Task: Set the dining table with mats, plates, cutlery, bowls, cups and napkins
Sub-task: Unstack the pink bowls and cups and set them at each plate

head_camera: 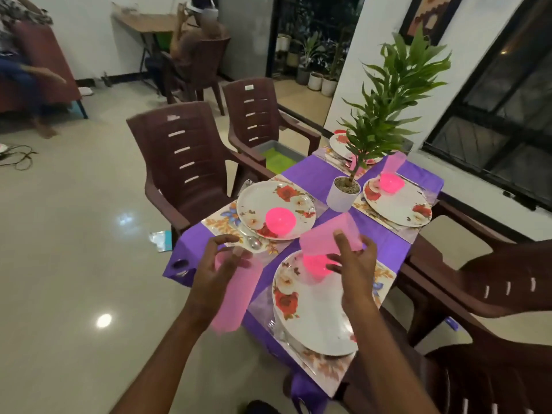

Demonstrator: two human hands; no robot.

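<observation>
My left hand (pixel 222 264) grips a tall translucent pink cup (pixel 231 297) tilted above the table's near left edge. A second pink cup (pixel 325 237) is held by my right hand (pixel 355 261) over the near floral plate (pixel 313 312), which carries a bright pink bowl (pixel 313 264). The purple-clothed table (pixel 316 177) has floral mats under each plate. A pink bowl (pixel 280 220) sits on the left plate (pixel 263 201), with a spoon (pixel 254 242) beside it. On the right plate (pixel 400 204) is another bowl (pixel 391 182), a pink cup (pixel 394 164) behind it. A far plate (pixel 340 144) is partly hidden.
A white potted plant (pixel 343 194) stands at the table's centre. Brown plastic chairs (pixel 185 162) surround the table; one far chair holds a grey tray (pixel 277 155). Cutlery (pixel 292 345) lies left of the near plate. A person sits at a desk at the back.
</observation>
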